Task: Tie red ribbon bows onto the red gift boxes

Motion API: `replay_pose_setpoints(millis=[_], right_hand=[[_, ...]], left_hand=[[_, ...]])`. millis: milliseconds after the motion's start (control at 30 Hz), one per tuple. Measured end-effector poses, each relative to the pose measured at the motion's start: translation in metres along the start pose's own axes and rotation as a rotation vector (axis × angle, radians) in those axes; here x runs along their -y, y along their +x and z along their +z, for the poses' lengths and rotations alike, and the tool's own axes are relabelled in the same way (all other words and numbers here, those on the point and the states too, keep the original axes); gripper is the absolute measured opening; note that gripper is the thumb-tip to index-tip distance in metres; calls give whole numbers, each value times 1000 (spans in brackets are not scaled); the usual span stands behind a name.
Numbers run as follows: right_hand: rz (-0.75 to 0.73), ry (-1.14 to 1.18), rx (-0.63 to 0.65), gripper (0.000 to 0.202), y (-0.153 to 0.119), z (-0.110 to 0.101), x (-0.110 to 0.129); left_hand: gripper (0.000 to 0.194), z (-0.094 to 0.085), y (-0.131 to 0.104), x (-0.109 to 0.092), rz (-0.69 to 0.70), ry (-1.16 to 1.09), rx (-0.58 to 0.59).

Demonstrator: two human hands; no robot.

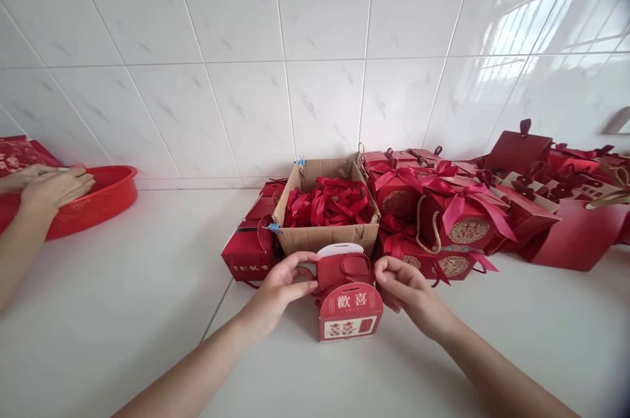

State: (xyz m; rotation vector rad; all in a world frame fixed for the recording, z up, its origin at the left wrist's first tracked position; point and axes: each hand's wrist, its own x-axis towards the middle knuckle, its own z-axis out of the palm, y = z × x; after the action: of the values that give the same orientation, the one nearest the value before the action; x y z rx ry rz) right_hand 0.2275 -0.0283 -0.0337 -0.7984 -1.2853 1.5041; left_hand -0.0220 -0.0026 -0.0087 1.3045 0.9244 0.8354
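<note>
A small red gift box [350,321] with white and gold characters stands upright on the white surface in front of me. Its rounded front and back flaps are up, and a twisted red cord [355,263] lies looped across its top. My left hand [285,290] curls at the box's upper left side, thumb and fingertips against it. At the upper right side, my right hand [406,287] is closed in a pinch at the edge; exactly what lies between those fingertips is hidden.
Behind the box is an open cardboard box [329,235] of red ribbons [331,203]. Red boxes [251,241] stand to its left, and ribboned boxes [462,214] pile up on the right. Another person's hands [56,188] are over a red basin [111,198] at far left. A tiled wall [325,103] rises behind.
</note>
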Motion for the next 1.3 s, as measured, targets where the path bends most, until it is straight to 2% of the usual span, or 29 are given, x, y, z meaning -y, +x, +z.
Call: replay_pose_setpoints(millis=[100,167,300,367,433,533,633,700,767,833,933,1033,1100,1167,1300], right_hand=[[-54,110,30,27,-1,-8,3],[-64,108,27,28,-2,-10,4],[74,141,103,22,-2,-9,4],[115,160,129,19,-1,-9,4],[91,160,118,24,-1,-11,4],[9,147,41,26,-2,-16,9],[-73,147,-50,23,-4,-23,19],[-130,120,-100,22,-6,-26,28],[-174,0,-195,21,-7,-27,37],[-192,-237,-339,22,-9,-26,44],[-247,-753,-591,19,-13,-21,52],[-395,-1267,-785,12,-12,-13,60],[-491,-1430,-798,10,-4,-5,68],[-523,-1438,-726,10,10,4,76],[-366,-1415,-523,12,54,25,88]], left_hand=[[26,-2,1,3,35,-52,-59],[29,-2,2,4,6,-75,-73],[35,-1,4,6,-160,-188,-3],[34,-2,5,6,-167,-218,38],[28,-4,7,8,-71,-70,44],[21,-6,7,13,117,287,-5],[20,-8,7,18,228,466,-21],[22,-11,7,21,319,695,-32],[26,-14,8,23,397,1001,-48],[28,-18,10,26,430,1211,-57],[28,-23,10,28,450,1317,-57],[29,-24,9,28,465,1344,-41],[29,-21,8,28,472,1352,-27],[25,-18,7,29,473,1351,-15],[21,-12,6,31,469,1336,1]])
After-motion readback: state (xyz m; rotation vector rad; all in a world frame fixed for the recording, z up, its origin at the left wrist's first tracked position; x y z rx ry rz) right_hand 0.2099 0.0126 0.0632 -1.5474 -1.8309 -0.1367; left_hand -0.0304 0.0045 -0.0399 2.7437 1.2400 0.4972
